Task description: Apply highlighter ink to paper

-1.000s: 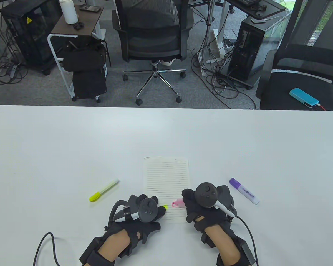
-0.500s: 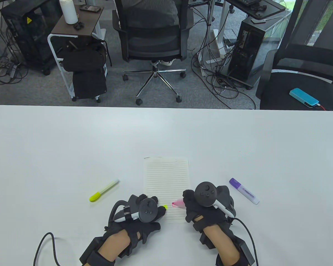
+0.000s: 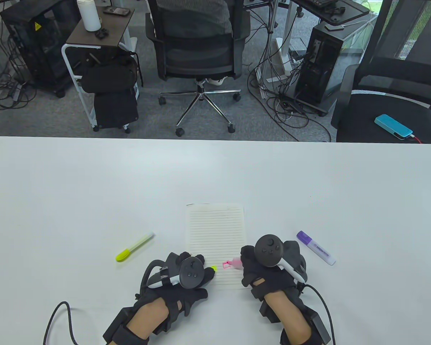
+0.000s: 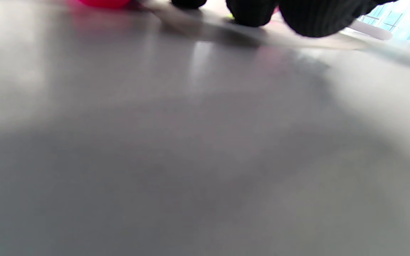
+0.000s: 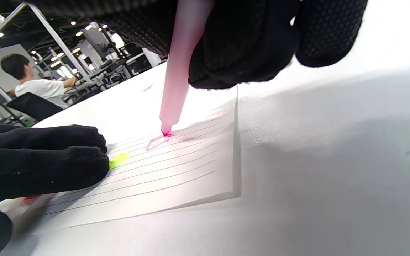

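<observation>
Right hand point(image 3: 264, 267): fingers grip a pink highlighter point(image 5: 178, 76), tip down on the paper.
Pink highlighter: its tip touches the lined sheet at a small pink outline mark point(image 5: 156, 141).
Paper point(image 3: 215, 237): lies flat on the white counter point(image 3: 93, 187), between the two hands.
Left hand point(image 3: 181, 276): rests on the paper's lower left edge, fingers lying flat beside a yellow-green mark point(image 5: 119, 159); cannot tell whether they hold anything.
Yellow highlighter point(image 3: 134, 246): capped, on the counter left of the paper.
Purple highlighter point(image 3: 315, 248): on the counter, just right of the right hand.
</observation>
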Available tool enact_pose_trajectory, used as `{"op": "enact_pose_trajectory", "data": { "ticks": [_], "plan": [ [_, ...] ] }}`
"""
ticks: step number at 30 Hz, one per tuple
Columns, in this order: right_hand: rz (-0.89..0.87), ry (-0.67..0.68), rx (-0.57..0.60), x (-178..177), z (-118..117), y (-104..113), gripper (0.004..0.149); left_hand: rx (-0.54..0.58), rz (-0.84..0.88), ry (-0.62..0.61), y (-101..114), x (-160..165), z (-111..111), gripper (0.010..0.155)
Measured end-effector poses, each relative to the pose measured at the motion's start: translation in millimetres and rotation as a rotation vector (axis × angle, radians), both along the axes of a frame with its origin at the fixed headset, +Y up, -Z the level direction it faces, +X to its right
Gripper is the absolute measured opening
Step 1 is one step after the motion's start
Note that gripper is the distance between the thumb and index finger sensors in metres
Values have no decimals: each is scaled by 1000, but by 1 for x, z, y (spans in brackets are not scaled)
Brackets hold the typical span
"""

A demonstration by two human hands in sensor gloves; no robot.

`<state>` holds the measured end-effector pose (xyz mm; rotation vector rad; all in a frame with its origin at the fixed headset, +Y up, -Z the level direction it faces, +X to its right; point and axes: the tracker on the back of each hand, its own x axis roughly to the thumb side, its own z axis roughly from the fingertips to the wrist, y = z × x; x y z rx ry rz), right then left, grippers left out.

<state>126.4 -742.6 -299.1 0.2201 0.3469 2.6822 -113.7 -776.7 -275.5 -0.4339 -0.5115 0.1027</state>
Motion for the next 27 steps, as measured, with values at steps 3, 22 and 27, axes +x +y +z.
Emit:
{"op": "enact_pose_trajectory", "data": {
  "ticks": [3,22,27],
  "plan": [
    [-38,23,-7,-3,-1,-3,39,0,0,0,0,0,0,67],
    [-45,28,27,-4,-1,-4,39,0,0,0,0,0,0,67],
    [-40,54,-58,-3,0,-2,38,0,0,0,0,0,0,67]
  ]
}}
